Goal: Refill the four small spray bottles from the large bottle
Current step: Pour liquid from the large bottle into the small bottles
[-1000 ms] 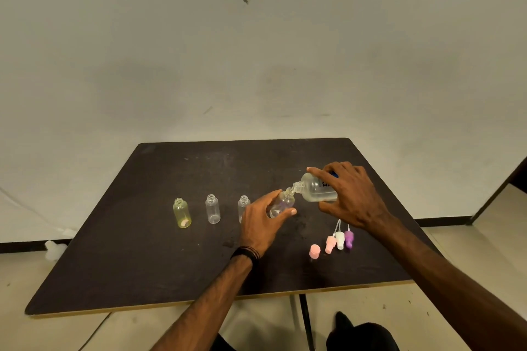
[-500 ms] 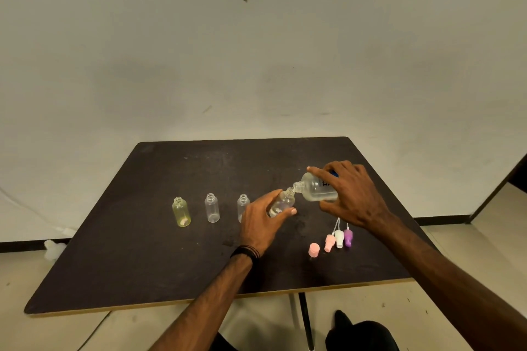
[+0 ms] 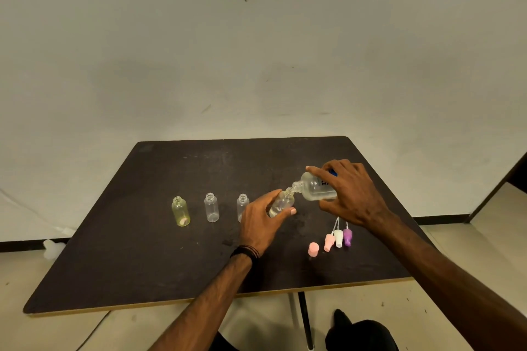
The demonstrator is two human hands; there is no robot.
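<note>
Presently, little differs from a second ago: both hands hold the same pouring pose, so the fill of this bottle appears to be continuing, not finishing. On the counter (image 3: 142,251), from the left, stand a yellow-tinted small bottle (image 3: 180,211), a clear small bottle (image 3: 212,207) and a third small bottle (image 3: 242,206), all uncapped, upright and well apart. The left hand (image 3: 263,222) curls thumb and fingers round the tilted fourth small bottle (image 3: 282,203). Its mouth meets the neck of the large bottle (image 3: 316,187), gripped nearly horizontal by the right hand (image 3: 349,194). Any liquid stream is too small to see. The loose spray caps (image 3: 338,238) lie near the right forearm. Open counter remains behind the bottles and at the near left edge; the caps are the nearest snag, in my judgement.
</note>
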